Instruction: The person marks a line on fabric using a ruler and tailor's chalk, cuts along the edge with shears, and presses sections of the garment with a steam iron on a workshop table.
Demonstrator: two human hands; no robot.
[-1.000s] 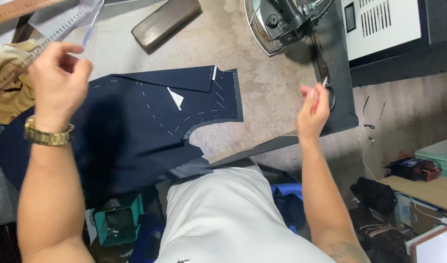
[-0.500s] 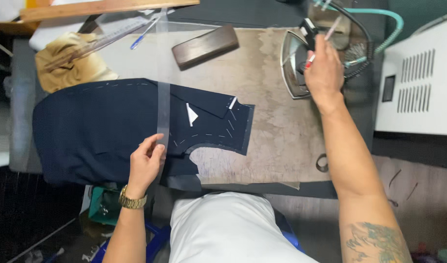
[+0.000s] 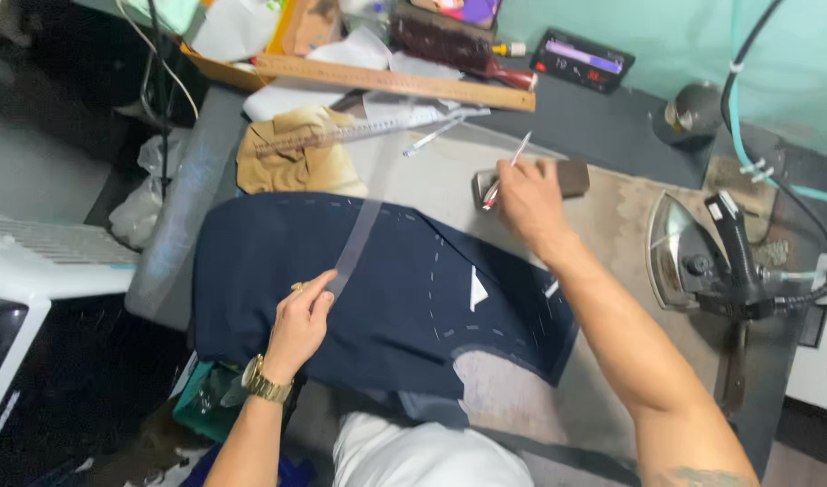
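Head camera, looking down on a tailor's padded worktable [image 3: 557,207].

A dark navy cut garment panel [image 3: 386,298] lies flat at the centre of the view, marked with dashed white chalk or basting lines and a small white triangle [image 3: 477,290] at about 3 o'clock from its middle. A clear flexible ruler [image 3: 359,239] lies across the panel's upper part, running from the cloth toward 12 o'clock.

The left hand [image 3: 301,325], with a gold wristwatch [image 3: 265,383] on the wrist, sits at 7 o'clock on the panel. Its fingers are close together, the fingertips pressing on the ruler's near end and pinning it to the cloth.

The right hand [image 3: 526,203] is at 1 o'clock from the panel, just over a dark oblong block [image 3: 557,179]. Its fingers are closed around a thin white marking pencil [image 3: 508,171], tip pointing away from the person, not touching the cloth.

Around them: a tan folded cloth [image 3: 292,158] at 11 o'clock, a long wooden ruler [image 3: 395,81] at 12 o'clock, and a steam iron [image 3: 702,261] resting on its side at 3 o'clock.

Judging progress: much marking already shows on the panel; the ruler is placed, yet the pencil is off the cloth, so a line along this ruler appears not yet drawn.
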